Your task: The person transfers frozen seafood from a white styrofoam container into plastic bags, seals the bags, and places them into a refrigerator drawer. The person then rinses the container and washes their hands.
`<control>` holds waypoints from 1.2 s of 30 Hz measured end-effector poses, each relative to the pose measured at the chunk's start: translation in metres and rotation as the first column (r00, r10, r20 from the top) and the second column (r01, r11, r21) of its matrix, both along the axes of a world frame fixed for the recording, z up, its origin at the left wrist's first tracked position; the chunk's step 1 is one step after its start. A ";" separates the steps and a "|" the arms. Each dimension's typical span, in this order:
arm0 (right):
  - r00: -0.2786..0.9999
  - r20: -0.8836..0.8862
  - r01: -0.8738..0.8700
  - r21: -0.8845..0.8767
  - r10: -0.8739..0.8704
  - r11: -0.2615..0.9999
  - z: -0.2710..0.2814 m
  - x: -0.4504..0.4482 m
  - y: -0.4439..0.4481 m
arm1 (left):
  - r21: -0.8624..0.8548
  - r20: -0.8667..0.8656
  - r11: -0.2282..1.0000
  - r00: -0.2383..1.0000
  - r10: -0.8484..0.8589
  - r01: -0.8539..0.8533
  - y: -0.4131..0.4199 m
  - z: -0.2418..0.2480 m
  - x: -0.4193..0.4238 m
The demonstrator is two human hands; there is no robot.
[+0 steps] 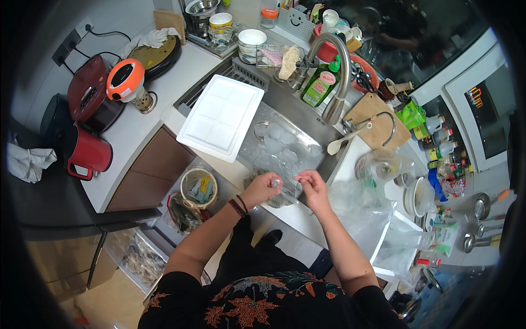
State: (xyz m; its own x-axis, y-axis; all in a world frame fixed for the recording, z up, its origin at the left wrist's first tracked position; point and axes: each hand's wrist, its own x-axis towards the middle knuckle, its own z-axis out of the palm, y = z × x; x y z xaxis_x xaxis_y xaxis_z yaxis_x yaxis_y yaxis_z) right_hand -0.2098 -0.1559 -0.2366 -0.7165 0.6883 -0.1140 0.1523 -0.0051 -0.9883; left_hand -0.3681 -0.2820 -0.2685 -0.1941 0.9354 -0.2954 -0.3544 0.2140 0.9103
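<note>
My left hand (263, 190) is closed around the gathered neck of a clear plastic bag (279, 200) at the sink's near edge. Just to its right, my right hand (313, 189) has its thumb and index finger pinched together; whether something thin is between them cannot be told. Beyond both hands, the stainless steel sink (300, 123) holds several translucent, ice-like pieces (277, 142). A white rectangular plastic lid or tray (222, 117) lies across the left part of the sink. The lower part of the bag is partly hidden by my hands.
A curved faucet (347, 78) arches over the sink beside a green dish soap bottle (320, 84). A white spoon (349, 137) rests on the right rim. Clear plastic bags (357, 201) cover the right counter. A lined bin (199, 187) stands below left; a red kettle (89, 152) is farther left.
</note>
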 end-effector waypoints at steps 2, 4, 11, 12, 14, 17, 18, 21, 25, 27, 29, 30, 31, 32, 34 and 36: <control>0.986 0.056 -0.158 0.026 0.156 0.987 -0.014 -0.012 0.006 | 0.104 -0.132 0.994 0.991 0.031 -0.017 0.002 -0.008 0.004; 0.952 0.147 -0.262 -0.072 0.270 0.962 -0.009 -0.024 0.005 | 0.133 -0.430 0.991 0.902 0.050 0.009 0.003 0.000 0.006; 0.923 0.174 -0.322 -0.131 0.342 0.937 -0.013 -0.034 0.009 | 0.286 -0.918 0.951 0.319 0.236 0.119 0.002 0.008 0.005; 0.919 0.179 -0.328 -0.145 0.351 0.933 -0.017 -0.035 0.009 | 0.302 -0.907 0.951 0.326 0.267 0.063 0.002 0.001 0.005; 0.906 0.181 -0.347 -0.196 0.382 0.917 -0.022 -0.039 0.010 | 0.332 -0.884 0.942 0.333 0.329 -0.051 0.004 -0.019 0.006; 0.892 0.193 -0.347 -0.287 0.409 0.893 -0.023 -0.037 0.017 | 0.305 -0.840 0.935 0.411 0.354 -0.183 0.000 -0.014 0.008; 0.887 0.210 -0.340 -0.307 0.411 0.889 -0.019 -0.038 0.019 | 0.322 -0.839 0.932 0.405 0.363 -0.169 -0.002 -0.015 0.007; 0.905 0.158 -0.321 -0.354 0.394 0.878 -0.003 -0.043 0.017 | 0.358 -0.831 0.924 0.403 0.382 -0.138 -0.004 -0.019 0.005; 0.901 0.131 -0.330 -0.411 0.413 0.850 -0.009 -0.043 0.021 | 0.359 -0.799 0.926 0.475 0.368 -0.114 -0.004 -0.027 0.003; 0.888 0.155 -0.343 -0.406 0.433 0.847 -0.011 -0.041 0.024 | 0.370 -0.770 0.925 0.529 0.357 -0.085 -0.004 -0.028 0.003; 0.886 0.190 -0.332 -0.375 0.422 0.866 -0.013 -0.038 0.024 | 0.397 -0.736 0.917 0.580 0.349 -0.049 -0.004 -0.028 0.002; 0.891 0.213 -0.315 -0.344 0.400 0.884 -0.015 -0.037 0.024 | 0.414 -0.719 0.910 0.602 0.347 -0.030 -0.004 -0.028 0.001; 0.896 0.235 -0.298 -0.312 0.377 0.902 -0.016 -0.035 0.024 | 0.432 -0.703 0.902 0.623 0.344 -0.011 -0.005 -0.028 0.000; 0.886 0.306 -0.299 -0.199 0.349 0.933 -0.017 -0.032 0.025 | 0.450 -0.686 0.893 0.643 0.339 0.009 -0.007 -0.028 -0.002; 0.861 0.434 -0.309 0.032 0.265 0.951 -0.016 -0.026 0.026 | 0.351 -0.780 0.936 0.563 0.272 0.034 -0.017 -0.028 -0.008; 0.855 0.468 -0.327 0.158 0.221 0.932 -0.014 -0.023 0.019 | 0.212 -0.835 0.976 0.527 0.154 0.050 -0.023 -0.022 -0.011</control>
